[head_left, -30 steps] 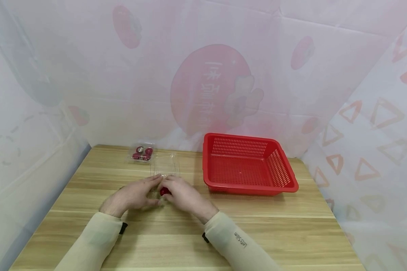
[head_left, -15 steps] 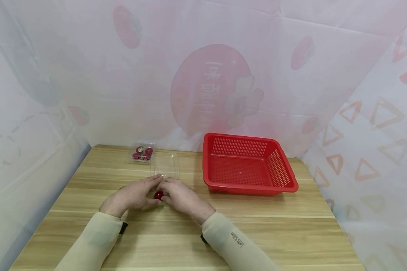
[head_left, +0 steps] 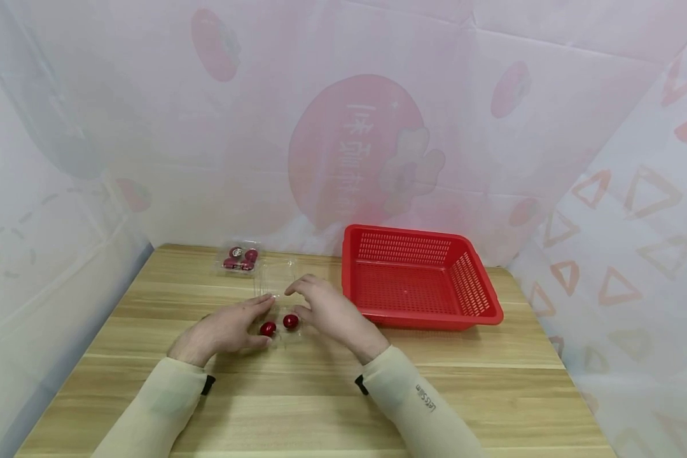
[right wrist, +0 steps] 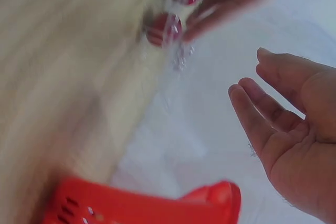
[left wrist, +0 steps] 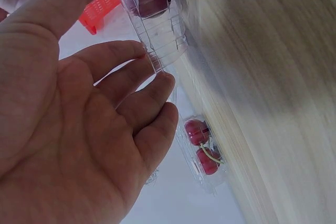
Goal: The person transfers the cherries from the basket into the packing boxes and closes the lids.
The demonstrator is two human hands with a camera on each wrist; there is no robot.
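Observation:
In the head view, a clear plastic box (head_left: 280, 338) with its lid (head_left: 277, 278) folded back lies on the table, two dark red cherries, a left one (head_left: 268, 329) and a right one (head_left: 290, 322), inside. My left hand (head_left: 229, 326) holds the box at its left side, thumb near the front corner and fingers along the wall; the left wrist view shows fingertips against the clear wall (left wrist: 165, 40). Just right of the box my right hand (head_left: 334, 312) hovers with nothing in it, fingers spread and relaxed, as the right wrist view also shows.
A second clear box (head_left: 257, 268) holding several cherries, with a label on top, stands at the table's back left. To the right sits a red slotted basket (head_left: 403, 316). A printed cloth wall (head_left: 252, 159) rises behind the wooden table (head_left: 275, 407).
My right hand has let go of a cherry in the box and pulled back up and to the right. Two cherries now show there. The left hand has stayed in place.

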